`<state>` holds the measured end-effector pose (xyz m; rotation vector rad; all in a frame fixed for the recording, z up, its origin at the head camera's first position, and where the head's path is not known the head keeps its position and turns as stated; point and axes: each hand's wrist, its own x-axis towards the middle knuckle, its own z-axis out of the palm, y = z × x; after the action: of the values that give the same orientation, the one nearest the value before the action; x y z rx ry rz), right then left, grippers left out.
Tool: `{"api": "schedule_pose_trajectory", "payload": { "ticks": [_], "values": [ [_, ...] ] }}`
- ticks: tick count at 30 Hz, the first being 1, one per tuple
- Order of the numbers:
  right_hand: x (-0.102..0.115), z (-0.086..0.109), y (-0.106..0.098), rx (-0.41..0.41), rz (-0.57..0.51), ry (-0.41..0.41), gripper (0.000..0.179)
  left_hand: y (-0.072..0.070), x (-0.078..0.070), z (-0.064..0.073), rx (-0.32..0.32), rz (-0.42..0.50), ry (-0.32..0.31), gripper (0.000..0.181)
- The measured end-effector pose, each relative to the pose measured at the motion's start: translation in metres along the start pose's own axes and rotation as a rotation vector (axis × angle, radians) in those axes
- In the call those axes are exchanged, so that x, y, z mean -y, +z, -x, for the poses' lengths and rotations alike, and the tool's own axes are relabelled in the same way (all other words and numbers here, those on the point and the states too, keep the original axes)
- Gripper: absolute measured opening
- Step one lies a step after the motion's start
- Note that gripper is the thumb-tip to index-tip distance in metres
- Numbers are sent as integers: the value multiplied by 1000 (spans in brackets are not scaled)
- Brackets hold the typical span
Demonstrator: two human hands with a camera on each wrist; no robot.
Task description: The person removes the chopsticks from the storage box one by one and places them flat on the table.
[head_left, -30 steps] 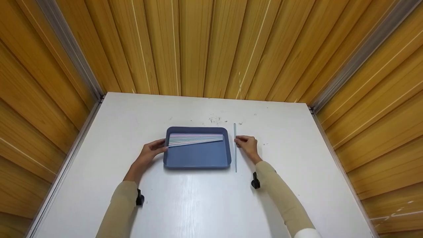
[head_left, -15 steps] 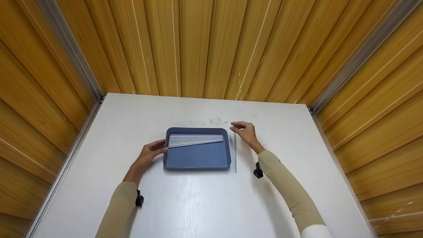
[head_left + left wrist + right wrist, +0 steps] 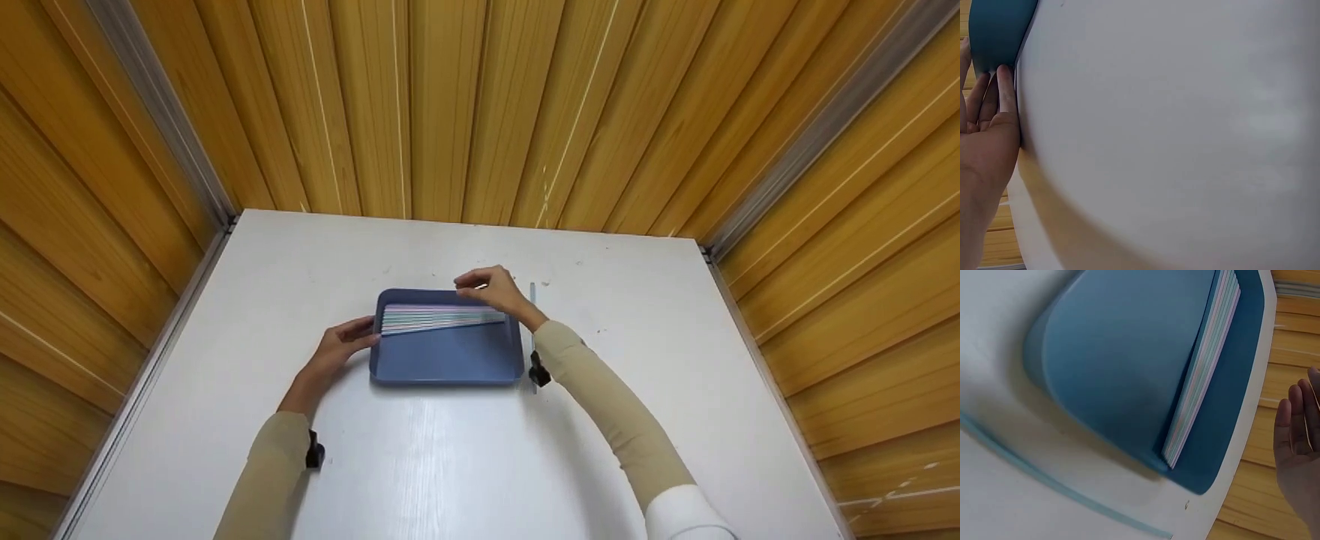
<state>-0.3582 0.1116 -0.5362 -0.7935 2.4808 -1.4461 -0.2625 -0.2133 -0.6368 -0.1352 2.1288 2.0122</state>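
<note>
A blue rectangular tray [image 3: 450, 360] lies on the white table. Side by side in its far half are several pastel chopsticks [image 3: 431, 316], fanned wider at their left ends. My left hand [image 3: 337, 349] touches the tray's left wall; the left wrist view shows its fingers [image 3: 1005, 84] nearly straight against the blue side. Above the tray's far edge hovers my right hand [image 3: 491, 289], thumb and fingers apart, holding nothing. In the right wrist view that hand [image 3: 1300, 439] has loose fingers. One light blue chopstick [image 3: 1061, 489] lies right of the tray, partly hidden under my right arm in the head view.
The white table [image 3: 405, 465] carries small dark marks behind the tray. Wood-patterned panels [image 3: 435, 112] stand along its back and sides, with grey metal rails in the corners. A black strap-on camera [image 3: 538, 371] hangs at my right wrist.
My right hand has let go of the lone chopstick, moved away from me, then left across the tray's far edge. That chopstick stays on the table. My left hand keeps its place.
</note>
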Motion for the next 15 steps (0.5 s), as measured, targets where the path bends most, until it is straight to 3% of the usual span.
{"api": "schedule_pose_trajectory", "payload": {
  "ticks": [5, 15],
  "values": [
    [9, -14, 18, 124, -21, 30, 26, -1, 0, 1, 1, 13, 5, 62],
    [15, -22, 41, 269, 18, 78, 26, -1, 2, 0, 19, 11, 14, 63]
  ]
}}
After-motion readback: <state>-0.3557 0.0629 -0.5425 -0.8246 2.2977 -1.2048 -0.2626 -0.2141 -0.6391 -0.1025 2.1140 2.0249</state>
